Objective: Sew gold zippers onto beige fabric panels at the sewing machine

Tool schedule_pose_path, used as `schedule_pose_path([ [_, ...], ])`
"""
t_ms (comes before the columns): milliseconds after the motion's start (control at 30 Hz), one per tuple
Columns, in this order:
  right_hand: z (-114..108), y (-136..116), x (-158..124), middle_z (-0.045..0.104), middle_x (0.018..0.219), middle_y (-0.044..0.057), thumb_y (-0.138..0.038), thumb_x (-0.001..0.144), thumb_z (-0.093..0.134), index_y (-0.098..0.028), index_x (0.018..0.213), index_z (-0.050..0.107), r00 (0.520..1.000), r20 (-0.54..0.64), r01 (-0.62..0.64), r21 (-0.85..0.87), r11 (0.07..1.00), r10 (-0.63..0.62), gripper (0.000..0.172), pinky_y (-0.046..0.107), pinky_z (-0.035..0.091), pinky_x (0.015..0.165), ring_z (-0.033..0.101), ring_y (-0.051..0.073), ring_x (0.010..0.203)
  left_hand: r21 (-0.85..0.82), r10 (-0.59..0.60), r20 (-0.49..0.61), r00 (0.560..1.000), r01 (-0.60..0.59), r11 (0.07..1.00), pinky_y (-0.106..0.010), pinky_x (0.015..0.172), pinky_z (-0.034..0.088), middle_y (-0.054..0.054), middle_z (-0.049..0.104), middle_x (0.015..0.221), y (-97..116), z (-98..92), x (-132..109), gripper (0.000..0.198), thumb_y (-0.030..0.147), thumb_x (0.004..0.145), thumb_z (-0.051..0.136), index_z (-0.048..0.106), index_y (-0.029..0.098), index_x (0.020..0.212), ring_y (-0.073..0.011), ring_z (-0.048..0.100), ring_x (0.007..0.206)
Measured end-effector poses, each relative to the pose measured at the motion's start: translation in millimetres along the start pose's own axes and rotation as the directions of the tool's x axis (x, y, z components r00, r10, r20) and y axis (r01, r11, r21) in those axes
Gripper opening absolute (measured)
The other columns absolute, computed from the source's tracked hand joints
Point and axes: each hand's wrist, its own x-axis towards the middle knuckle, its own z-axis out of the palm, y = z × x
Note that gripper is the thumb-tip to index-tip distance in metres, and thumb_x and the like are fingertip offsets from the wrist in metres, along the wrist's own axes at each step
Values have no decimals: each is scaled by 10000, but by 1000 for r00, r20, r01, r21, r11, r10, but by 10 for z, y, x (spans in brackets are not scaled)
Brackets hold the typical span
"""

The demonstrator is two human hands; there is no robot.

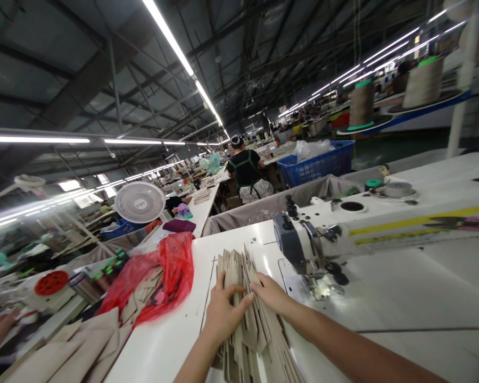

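A long bundle of beige fabric pieces (239,340) lies on the white sewing table (163,340), many of them on edge with their ends fanned out. My left hand (226,308) is over the bundle's left part, its fingers along the far side and its thumb across the top. My right hand (272,293) grips the bundle's right part, the fingertips partly hidden among the pieces. Both hands are close together, the thumbs nearly meeting. Just right of them stands the head of a white sewing machine (303,244), its needle area near the table surface.
A red plastic bag (175,266) with beige pieces lies at the left, above more beige fabric (80,346). A white fan (140,202) and a blue basket (319,165) stand farther off. A person (245,167) sits ahead, back turned. Thread cones (362,103) stand upper right.
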Motion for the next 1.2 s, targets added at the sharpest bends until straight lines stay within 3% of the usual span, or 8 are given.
schedule_pose_path([
  [100,-4,16,9,642,1075,69,-238,775,452,-174,1170,581,1000,23,-3,23,1000,2,420,323,386,920,556,229,1060,27,-2,-9,1000,3,1000,-414,1040,290,-108,265,1460,45,-5,-10,409,535,680,617,683,220,933,-293,289,1321],
  [233,-6,32,14,630,1106,74,-262,778,458,-179,1181,574,999,38,-2,51,999,0,428,329,381,927,551,234,1073,65,-12,-2,1000,12,998,-395,1035,302,-119,245,1472,58,-18,-15,294,356,688,623,671,199,932,-295,332,1299],
  [433,-6,39,28,620,1143,73,-283,767,475,-200,1184,576,999,44,4,81,997,-8,437,350,362,948,537,250,1101,35,53,38,998,-55,998,-372,1076,249,-120,175,1498,6,-37,-9,642,141,681,542,447,213,1312,-259,225,1359],
  [533,-11,39,42,618,1154,78,-298,785,446,-193,1168,589,999,49,9,89,996,-13,422,356,355,955,531,255,1109,33,87,48,995,-89,996,-374,1085,233,-99,167,1504,7,-47,-3,610,104,680,520,496,232,1276,-255,200,1368],
  [733,-25,31,37,636,1127,76,-313,792,442,-189,1138,608,997,61,33,101,994,-39,404,342,361,950,539,250,1096,64,63,25,998,-65,996,-355,1067,264,-93,236,1479,-2,-34,3,447,144,691,541,623,238,1120,-254,291,1331],
  [967,-22,25,31,646,1109,91,-282,772,444,-169,1134,608,995,65,62,118,991,-70,414,350,377,934,557,249,1067,60,45,-16,999,-44,997,-406,1055,270,-117,289,1439,26,-16,-11,442,519,719,584,644,229,1047,-288,284,1324],
  [1067,-18,30,38,641,1120,93,-278,764,448,-163,1134,609,995,66,65,129,990,-74,420,351,376,939,554,250,1073,60,27,-13,1000,-26,998,-416,1040,289,-114,279,1442,59,-16,-16,422,495,698,611,644,232,1026,-295,310,1306],
  [1200,-14,28,49,637,1133,84,-278,758,447,-172,1126,612,995,71,56,152,987,-67,417,345,372,946,540,249,1095,51,26,4,1000,-26,998,-387,1058,266,-114,270,1448,48,-23,-8,382,265,690,594,621,211,1067,-277,310,1309],
])
